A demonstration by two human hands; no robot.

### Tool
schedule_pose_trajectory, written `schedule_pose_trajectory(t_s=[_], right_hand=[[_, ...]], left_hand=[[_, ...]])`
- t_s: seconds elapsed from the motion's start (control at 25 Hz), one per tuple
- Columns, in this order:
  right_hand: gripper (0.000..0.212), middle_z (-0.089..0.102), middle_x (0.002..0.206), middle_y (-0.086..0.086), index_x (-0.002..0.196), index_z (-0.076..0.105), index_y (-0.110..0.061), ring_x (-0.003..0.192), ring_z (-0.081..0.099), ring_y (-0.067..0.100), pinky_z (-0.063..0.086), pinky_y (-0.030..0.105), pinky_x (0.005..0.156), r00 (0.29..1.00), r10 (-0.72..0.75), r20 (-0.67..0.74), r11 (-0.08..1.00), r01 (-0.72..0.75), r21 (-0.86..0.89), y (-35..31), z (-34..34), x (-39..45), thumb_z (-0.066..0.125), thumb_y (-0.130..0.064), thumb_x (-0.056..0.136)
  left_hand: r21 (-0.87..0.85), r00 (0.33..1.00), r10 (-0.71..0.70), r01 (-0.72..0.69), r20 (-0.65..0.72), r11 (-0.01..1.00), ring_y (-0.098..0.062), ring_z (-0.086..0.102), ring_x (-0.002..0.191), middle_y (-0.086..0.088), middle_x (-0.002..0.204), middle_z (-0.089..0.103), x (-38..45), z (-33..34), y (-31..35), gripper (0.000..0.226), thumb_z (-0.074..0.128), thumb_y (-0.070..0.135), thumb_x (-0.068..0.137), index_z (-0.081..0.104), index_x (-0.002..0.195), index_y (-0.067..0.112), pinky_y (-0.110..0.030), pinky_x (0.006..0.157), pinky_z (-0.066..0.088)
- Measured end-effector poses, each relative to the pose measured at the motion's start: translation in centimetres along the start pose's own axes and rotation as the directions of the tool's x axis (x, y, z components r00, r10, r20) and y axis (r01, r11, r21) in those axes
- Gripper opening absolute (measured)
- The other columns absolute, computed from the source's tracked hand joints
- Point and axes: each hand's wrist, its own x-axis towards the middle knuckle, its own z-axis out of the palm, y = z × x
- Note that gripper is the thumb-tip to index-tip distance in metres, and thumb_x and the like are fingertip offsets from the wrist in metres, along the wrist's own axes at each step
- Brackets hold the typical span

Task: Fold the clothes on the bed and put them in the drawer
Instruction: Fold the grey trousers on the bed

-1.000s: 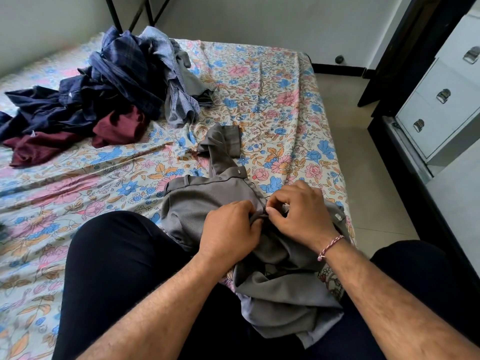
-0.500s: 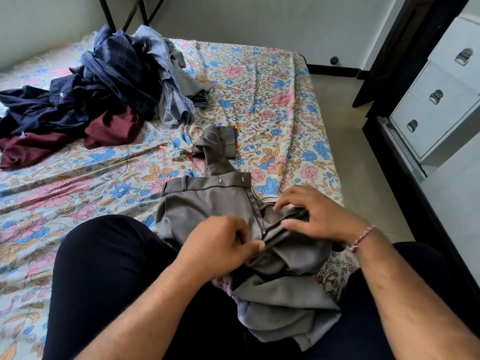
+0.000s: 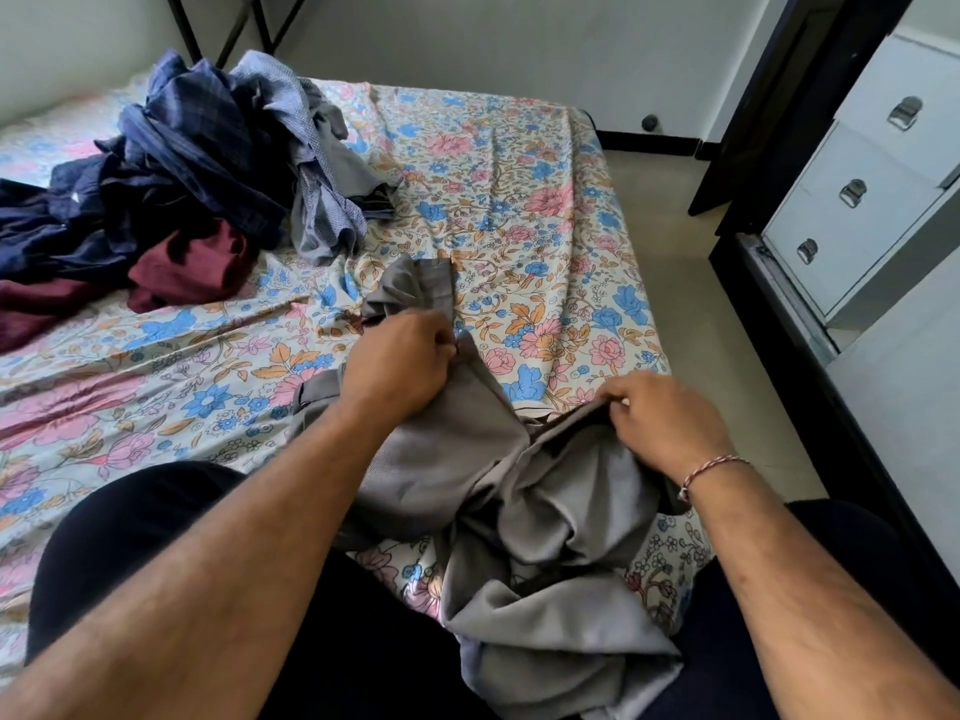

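Left hand (image 3: 400, 363): pinching grey trousers (image 3: 467, 459) at their 11 o'clock edge.
Right hand (image 3: 665, 423): gripping their 2 o'clock edge.
Trousers: rumpled on bed (image 3: 519, 200), over lap.
Clothes pile (image 3: 182, 163): bed's 10 o'clock.
Drawers (image 3: 852, 200): 3 o'clock.

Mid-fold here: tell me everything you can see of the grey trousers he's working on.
The grey trousers look like smooth woven suiting, with a belt-looped waistband. They lie crumpled and unfolded on the floral sheet at the bed's near edge, part bunched over the person's lap, one leg trailing away up the bed. The left hand pinches the waist edge; the right hand grips the opposite edge, spreading it.
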Motion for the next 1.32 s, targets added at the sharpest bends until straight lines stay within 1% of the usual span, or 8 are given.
schedule_pose_trajectory(t_s=[0.08,0.16,0.32,0.48,0.64,0.88,1.2,1.32], right_hand=[[0.025,0.071,0.114,-0.007,0.105,0.077,-0.033,0.093,0.068,0.025,0.053,0.035,0.076,0.941,-0.019,-0.339,0.997,0.043,0.064,-0.6,-0.5,0.1,0.061,-0.016,0.096],[0.025,0.070,0.114,-0.007,0.099,0.079,-0.029,0.096,0.065,0.027,0.049,0.041,0.081,0.742,-0.125,-0.659,0.983,0.183,0.020,-1.4,-1.4,0.2,0.063,-0.010,0.092],[0.017,0.068,0.124,-0.005,0.084,0.078,-0.030,0.117,0.052,0.026,0.035,0.051,0.094,0.411,-0.338,-0.847,0.914,0.358,-0.190,-4.3,-2.3,3.5,0.070,-0.023,0.097],[0.013,0.063,0.134,-0.002,0.082,0.072,-0.026,0.125,0.051,0.027,0.027,0.051,0.106,0.552,-0.614,-0.565,0.785,0.501,-0.365,-5.0,1.0,8.7,0.078,-0.015,0.082],[0.014,0.064,0.135,-0.001,0.089,0.075,-0.029,0.128,0.055,0.026,0.028,0.053,0.111,0.653,-0.661,-0.371,0.750,0.594,-0.292,-4.1,5.3,9.3,0.078,-0.020,0.079],[0.056,0.047,0.153,-0.005,0.129,0.067,-0.034,0.137,0.045,0.026,0.035,0.047,0.113,0.779,-0.588,-0.217,0.795,0.606,0.021,-1.6,5.6,7.5,0.065,-0.019,0.075],[0.009,0.066,0.115,-0.013,0.095,0.072,-0.027,0.112,0.059,0.010,0.043,0.045,0.102,0.660,-0.736,-0.153,0.571,0.726,0.384,-3.5,5.3,7.0,0.073,-0.026,0.086],[0.018,0.063,0.106,-0.013,0.104,0.070,-0.028,0.102,0.058,0.012,0.045,0.040,0.098,0.691,-0.711,-0.130,0.602,0.693,0.395,-3.6,5.8,5.5,0.071,-0.026,0.086]], left_hand=[[-0.147,0.984,0.050,-0.076,-0.173,0.986,-0.025,0.065,0.085,-0.003,0.104,0.072,0.2,-1.2,0.3,0.008,0.065,0.023,0.099,0.068,0.105,0.018,-0.040,0.074,0.054],[-0.255,0.955,0.064,-0.142,-0.290,0.956,-0.024,0.065,0.086,-0.004,0.103,0.072,1.1,-2.1,0.8,0.009,0.064,0.020,0.098,0.067,0.107,0.016,-0.038,0.074,0.053],[-0.201,0.927,0.168,-0.245,-0.335,0.948,-0.019,0.056,0.085,-0.004,0.103,0.067,4.8,-2.1,2.8,0.010,0.064,0.017,0.096,0.066,0.105,0.013,-0.034,0.075,0.046],[-0.164,0.997,0.071,-0.063,0.043,0.984,-0.029,0.063,0.109,-0.008,0.127,0.058,6.6,0.4,2.9,0.029,0.064,0.014,0.092,0.064,0.121,0.016,-0.040,0.094,0.053],[-0.414,0.995,-0.078,0.047,-0.059,0.909,-0.022,0.062,0.108,-0.001,0.127,0.056,0.8,2.2,2.7,0.035,0.067,0.022,0.088,0.063,0.123,0.021,-0.038,0.094,0.052],[0.130,0.992,-0.020,0.004,0.122,0.991,-0.027,0.061,0.106,0.004,0.106,0.061,-5.9,3.7,3.9,0.040,0.063,0.060,0.080,0.065,0.107,0.030,-0.043,0.082,0.053],[0.156,0.980,-0.129,0.105,0.151,0.982,-0.024,0.062,0.089,0.009,0.084,0.063,-7.2,4.4,2.1,0.033,0.057,0.063,0.076,0.060,0.084,0.031,-0.040,0.073,0.051],[0.188,0.981,-0.128,0.099,0.145,0.977,-0.025,0.063,0.093,0.008,0.090,0.065,-7.0,4.8,2.2,0.030,0.056,0.057,0.081,0.064,0.090,0.029,-0.040,0.074,0.051]])
